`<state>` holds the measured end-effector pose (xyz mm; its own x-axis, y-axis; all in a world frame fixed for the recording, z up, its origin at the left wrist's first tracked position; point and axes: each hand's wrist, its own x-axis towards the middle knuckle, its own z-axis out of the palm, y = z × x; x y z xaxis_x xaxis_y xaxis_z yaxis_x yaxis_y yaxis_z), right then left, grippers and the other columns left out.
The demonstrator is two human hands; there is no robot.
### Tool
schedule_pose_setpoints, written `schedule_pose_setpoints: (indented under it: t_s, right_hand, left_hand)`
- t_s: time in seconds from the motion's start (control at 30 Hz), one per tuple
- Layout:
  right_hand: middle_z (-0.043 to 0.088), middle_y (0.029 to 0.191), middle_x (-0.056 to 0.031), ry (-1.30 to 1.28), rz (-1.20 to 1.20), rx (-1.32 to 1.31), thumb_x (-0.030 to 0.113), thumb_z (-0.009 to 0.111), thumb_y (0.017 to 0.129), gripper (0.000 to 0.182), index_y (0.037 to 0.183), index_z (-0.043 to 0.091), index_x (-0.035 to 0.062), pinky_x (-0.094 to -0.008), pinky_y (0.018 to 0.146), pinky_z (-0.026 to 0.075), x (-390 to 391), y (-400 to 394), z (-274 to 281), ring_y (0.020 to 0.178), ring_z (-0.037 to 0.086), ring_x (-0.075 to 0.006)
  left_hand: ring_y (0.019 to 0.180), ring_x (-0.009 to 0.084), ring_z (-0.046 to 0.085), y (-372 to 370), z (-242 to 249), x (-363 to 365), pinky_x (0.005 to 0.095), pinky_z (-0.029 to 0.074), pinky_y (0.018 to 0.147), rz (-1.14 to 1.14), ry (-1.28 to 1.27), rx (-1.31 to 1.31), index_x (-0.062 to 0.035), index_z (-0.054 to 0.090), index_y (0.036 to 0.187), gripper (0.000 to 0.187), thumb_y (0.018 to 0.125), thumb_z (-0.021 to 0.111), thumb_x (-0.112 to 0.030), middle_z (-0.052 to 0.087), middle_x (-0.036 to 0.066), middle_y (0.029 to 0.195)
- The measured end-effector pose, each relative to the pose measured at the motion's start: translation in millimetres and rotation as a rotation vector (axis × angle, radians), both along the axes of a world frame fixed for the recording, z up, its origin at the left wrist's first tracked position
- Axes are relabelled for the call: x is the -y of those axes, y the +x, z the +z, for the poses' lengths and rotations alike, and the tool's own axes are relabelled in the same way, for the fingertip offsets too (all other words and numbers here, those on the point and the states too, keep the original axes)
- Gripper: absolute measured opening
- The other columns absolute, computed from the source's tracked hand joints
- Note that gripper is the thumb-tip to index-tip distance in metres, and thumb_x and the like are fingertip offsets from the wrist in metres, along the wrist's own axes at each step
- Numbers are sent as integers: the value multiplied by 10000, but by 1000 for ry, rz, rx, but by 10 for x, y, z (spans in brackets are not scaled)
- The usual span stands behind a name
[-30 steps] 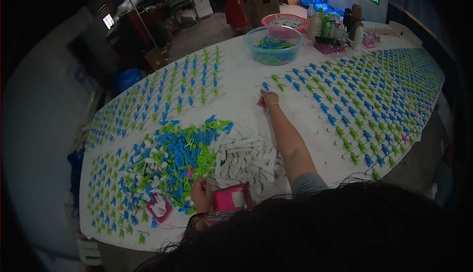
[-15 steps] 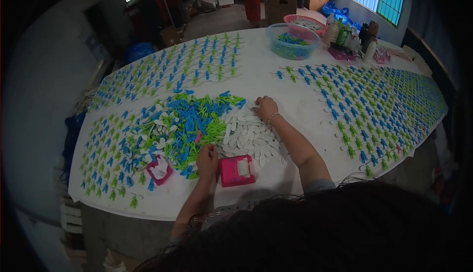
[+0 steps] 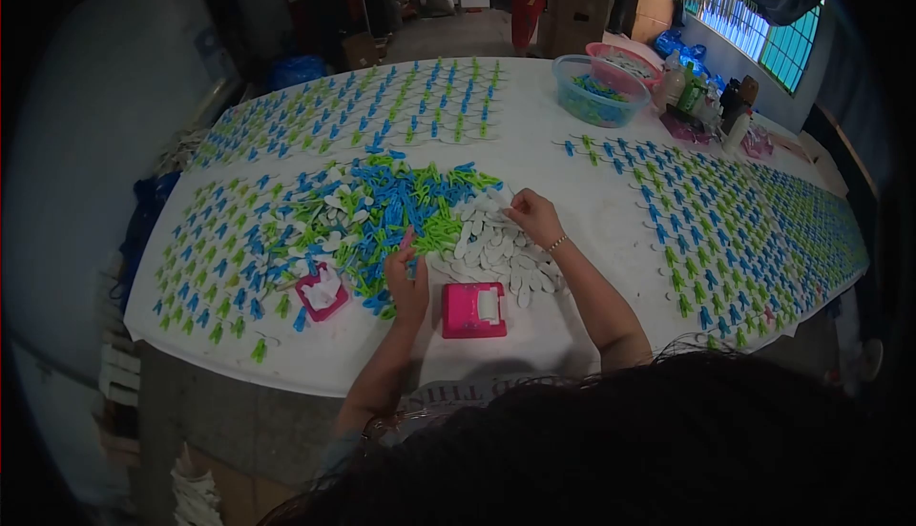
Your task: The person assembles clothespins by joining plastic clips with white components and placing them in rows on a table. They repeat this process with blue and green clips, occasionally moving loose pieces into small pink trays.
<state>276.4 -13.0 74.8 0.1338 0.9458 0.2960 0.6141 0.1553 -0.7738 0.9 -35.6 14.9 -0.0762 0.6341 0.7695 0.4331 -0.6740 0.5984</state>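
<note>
- One pink box [image 3: 460, 309] can be the middle of a clock, with 12 straight ahead.
- A second ago, the right hand [image 3: 536, 218] was far out by the rows of clips [image 3: 699, 236] toward 2. Now it is back at 1, over the white pile [image 3: 491, 257]. So the work is at the pile, not at the rows.
- Its fingers are pinched together and seem to have hold of a white piece [image 3: 497, 199] at the top of the pile.
- The left hand [image 3: 408, 288] is at 10, beside the clip heap [image 3: 410, 197] at 11. Its fingers look half curled. I cannot tell if they hold a clip.
- The pink box has something white in or on it; I cannot tell which.
- A pink tray [image 3: 327, 314] at 9 has white stuff [image 3: 326, 288] in it.
- Far off at 1, a blue tub [image 3: 590, 112] holds blue and green clips. Just behind it, a pink tub [image 3: 655, 77] holds white pieces.
</note>
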Motion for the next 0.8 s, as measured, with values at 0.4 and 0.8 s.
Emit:
schedule_pose_setpoints:
  t_s: [0.4, 0.8]
  right_hand:
    - [587, 767, -86, 66, 336, -132, 99, 637, 838, 116, 913, 574, 37, -266, 568, 451, 1204, -615, 49, 627, 566, -143]
    - [583, 777, -73, 174, 370, 0, 22, 635, 753, 157, 901, 599, 62, -353, 688, 454, 1357, -638, -187, 788, 548, -263]
  left_hand:
    - [813, 121, 591, 263, 541, 301, 227, 476, 699, -810, -418, 106, -28, 610, 983, 156, 828, 626, -21, 574, 64, 924]
    - [784, 207, 607, 102, 638, 525, 280, 479, 661, -690, -330, -225, -46, 643, 908, 110, 799, 647, -34, 607, 92, 862]
